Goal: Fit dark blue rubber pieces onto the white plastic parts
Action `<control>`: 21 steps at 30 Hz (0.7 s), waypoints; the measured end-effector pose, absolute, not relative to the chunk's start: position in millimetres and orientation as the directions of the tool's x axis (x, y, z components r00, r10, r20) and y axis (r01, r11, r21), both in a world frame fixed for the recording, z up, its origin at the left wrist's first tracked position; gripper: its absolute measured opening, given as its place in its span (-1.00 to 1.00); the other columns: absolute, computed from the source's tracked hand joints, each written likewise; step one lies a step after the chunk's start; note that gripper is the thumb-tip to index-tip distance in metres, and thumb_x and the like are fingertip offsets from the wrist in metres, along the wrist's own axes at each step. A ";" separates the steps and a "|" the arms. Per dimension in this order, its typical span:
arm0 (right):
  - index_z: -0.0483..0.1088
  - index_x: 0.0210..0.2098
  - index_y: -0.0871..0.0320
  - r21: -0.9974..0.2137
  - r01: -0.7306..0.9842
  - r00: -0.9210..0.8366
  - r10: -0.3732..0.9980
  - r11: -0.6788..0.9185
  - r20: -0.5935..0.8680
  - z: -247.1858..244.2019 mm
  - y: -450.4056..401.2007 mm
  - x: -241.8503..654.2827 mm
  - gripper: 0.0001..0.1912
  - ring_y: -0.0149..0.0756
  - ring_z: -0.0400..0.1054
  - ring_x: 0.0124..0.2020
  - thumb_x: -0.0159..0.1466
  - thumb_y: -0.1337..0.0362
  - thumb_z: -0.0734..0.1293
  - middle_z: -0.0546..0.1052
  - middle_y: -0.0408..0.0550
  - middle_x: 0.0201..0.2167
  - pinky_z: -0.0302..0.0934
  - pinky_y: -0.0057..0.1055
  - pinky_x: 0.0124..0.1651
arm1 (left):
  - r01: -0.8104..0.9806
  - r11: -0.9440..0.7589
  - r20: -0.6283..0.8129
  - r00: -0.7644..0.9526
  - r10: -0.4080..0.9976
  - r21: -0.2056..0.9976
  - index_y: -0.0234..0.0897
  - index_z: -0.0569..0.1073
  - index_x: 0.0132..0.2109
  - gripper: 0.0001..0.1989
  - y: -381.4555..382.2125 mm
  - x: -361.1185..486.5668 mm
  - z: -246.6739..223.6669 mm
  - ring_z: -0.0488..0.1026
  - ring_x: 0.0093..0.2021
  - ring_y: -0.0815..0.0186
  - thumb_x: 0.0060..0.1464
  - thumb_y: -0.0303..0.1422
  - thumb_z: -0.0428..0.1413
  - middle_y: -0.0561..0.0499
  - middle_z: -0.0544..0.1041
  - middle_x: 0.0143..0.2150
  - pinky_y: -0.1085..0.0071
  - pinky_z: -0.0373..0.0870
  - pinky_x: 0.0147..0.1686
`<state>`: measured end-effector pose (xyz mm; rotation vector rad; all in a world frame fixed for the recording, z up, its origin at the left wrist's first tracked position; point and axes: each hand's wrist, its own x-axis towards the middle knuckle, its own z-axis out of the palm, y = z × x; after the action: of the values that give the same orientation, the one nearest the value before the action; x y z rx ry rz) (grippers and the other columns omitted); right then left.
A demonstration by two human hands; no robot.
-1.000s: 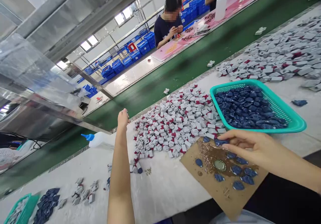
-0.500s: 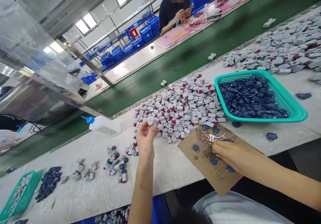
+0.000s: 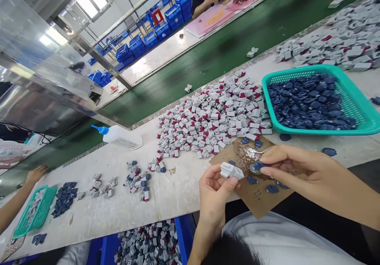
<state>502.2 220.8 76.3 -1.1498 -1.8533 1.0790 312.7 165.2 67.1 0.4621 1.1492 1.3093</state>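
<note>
A small light grey plastic piece (image 3: pixel 231 171) is pinched between the thumb and fingers of my left hand (image 3: pixel 215 193), near the left edge of a brown board (image 3: pixel 257 201). Over that board, my right hand (image 3: pixel 299 172) grips a dark blue piece (image 3: pixel 257 166) between thumb and fingertips, above a glossy wet patch (image 3: pixel 247 154). Several other dark blue pieces lie on the board. Behind my hands spreads a big pile of grey and red pieces (image 3: pixel 204 122). A green basket (image 3: pixel 365 118) full of dark blue pieces stands to the right.
A white bottle with a blue tip (image 3: pixel 123 137) lies on the table. Small piles and another green basket (image 3: pixel 44 213) are at left, beside a co-worker's arm (image 3: pixel 18 197). A blue bin (image 3: pixel 109 249) of pieces sits below the edge. Beyond the green belt (image 3: pixel 166 75), another person works.
My left hand has moved right and down from the pile with the grey piece, close to the board. My right hand has lifted and now shows a blue piece. A co-worker's arm has appeared at left.
</note>
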 end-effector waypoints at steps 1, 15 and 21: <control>0.45 -0.32 0.04 -0.919 0.308 -0.349 0.928 0.247 0.133 83.5 218.3 500.1 -0.73 -0.28 0.47 -0.46 0.24 -0.03 0.37 0.54 -0.07 -0.42 0.38 -0.46 -0.50 | -0.510 0.267 -0.383 -0.136 0.914 0.818 -0.27 0.60 -0.26 -0.66 165.2 313.7 68.1 0.55 -0.37 0.40 -0.22 -0.28 0.46 0.01 0.65 -0.33 0.57 0.51 -0.37; 0.43 -0.38 0.05 -0.921 0.306 -0.459 0.885 0.241 0.079 93.2 213.4 494.6 -0.72 -0.42 0.32 -0.50 0.30 0.00 0.32 0.46 -0.16 -0.48 0.18 -0.49 -0.50 | -0.502 0.196 -0.242 -0.028 0.970 0.842 -0.21 0.63 -0.26 -0.75 166.6 315.7 76.0 0.61 -0.35 0.48 -0.16 -0.48 0.42 0.08 0.68 -0.34 0.70 0.51 -0.33; 0.37 -0.40 0.14 -0.957 0.268 -0.585 0.808 0.111 -0.070 83.6 216.8 500.6 -0.63 -0.42 0.27 -0.49 0.29 -0.04 0.32 0.41 -0.12 -0.48 0.14 -0.49 -0.48 | -0.455 0.248 -0.260 0.039 0.965 0.855 -0.16 0.64 -0.26 -0.73 164.1 317.9 69.3 0.62 -0.36 0.49 -0.18 -0.49 0.43 0.11 0.69 -0.33 0.72 0.51 -0.30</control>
<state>500.6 216.8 83.6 -1.0431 -1.9170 1.4884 317.9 164.1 69.3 0.6620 0.9876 1.2198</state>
